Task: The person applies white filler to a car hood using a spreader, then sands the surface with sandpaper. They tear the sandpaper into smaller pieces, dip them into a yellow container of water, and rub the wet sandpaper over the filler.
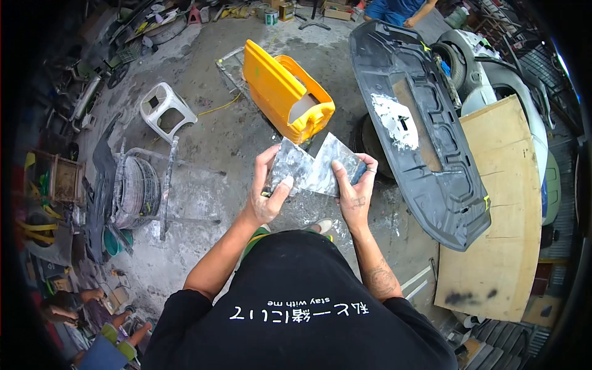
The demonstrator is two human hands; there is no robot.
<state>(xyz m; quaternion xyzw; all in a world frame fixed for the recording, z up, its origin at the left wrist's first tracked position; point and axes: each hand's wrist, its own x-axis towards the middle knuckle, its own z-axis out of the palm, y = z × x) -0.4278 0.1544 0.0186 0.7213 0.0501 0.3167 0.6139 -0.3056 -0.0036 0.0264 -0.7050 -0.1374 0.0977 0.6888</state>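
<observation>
My left hand [266,196] grips a flat, square grey putty spreader [290,165], its thumb pressed on the face. A second flat putty spreader [332,165], smeared with white, is pinched in my right hand [356,192]. The two plates meet at their inner edges, in front of my chest. To the right lies a long black moulded vehicle panel [431,129] with a patch of white filler [393,120] on it. Just beyond the plates stands an orange-yellow plastic case [280,92] with an open side.
A white plastic stool [166,111] stands at left, near a metal frame [166,185] holding a coiled ring. A wooden board [499,209] leans behind the black panel. A person in blue [394,11] is at the far right; another person [92,308] sits at lower left.
</observation>
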